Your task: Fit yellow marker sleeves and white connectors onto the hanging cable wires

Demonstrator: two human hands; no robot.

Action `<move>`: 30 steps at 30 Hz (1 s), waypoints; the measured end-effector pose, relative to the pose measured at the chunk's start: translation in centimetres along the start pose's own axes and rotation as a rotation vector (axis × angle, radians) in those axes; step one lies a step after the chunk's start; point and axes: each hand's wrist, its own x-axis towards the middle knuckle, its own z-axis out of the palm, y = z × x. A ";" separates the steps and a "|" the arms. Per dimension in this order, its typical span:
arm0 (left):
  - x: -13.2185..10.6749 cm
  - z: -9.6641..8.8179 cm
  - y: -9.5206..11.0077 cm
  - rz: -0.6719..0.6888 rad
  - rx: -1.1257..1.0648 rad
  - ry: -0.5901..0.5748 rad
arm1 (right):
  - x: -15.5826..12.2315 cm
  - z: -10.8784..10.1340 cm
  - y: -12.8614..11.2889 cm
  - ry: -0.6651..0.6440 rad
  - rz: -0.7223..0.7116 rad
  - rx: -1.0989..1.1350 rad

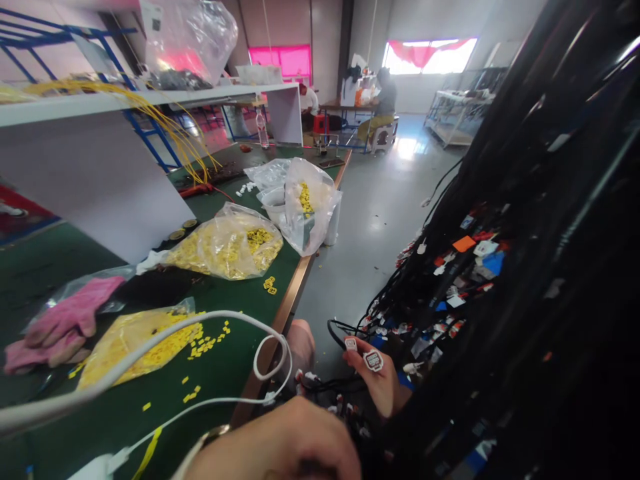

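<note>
The right hand [383, 390] pinched two small white plastic connectors [373, 361] on black cables [334, 385]; whether the blurred left hand [285, 447] below gripped anything could not be told.

Glossy grey floor [380, 200], green-topped workbench [225, 373], far windows [440, 63] (pink curtains [425, 47]), daylight glare.

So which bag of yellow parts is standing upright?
The farthest bag, by the edge of the table; the middle bag and the nearest bag lie slumped flat.
</note>
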 end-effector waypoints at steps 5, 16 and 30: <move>6.6 2.0 -3.7 -0.013 -0.145 0.496 | 0.0 -0.4 0.0 -0.045 -0.019 0.021; 10.0 -0.1 -11.6 -0.055 -0.351 0.858 | 0.8 -0.6 -0.7 -0.131 -0.031 -0.036; 9.9 -0.2 -12.3 0.017 -0.406 0.709 | 0.8 -1.1 -1.0 -0.265 -0.010 -0.078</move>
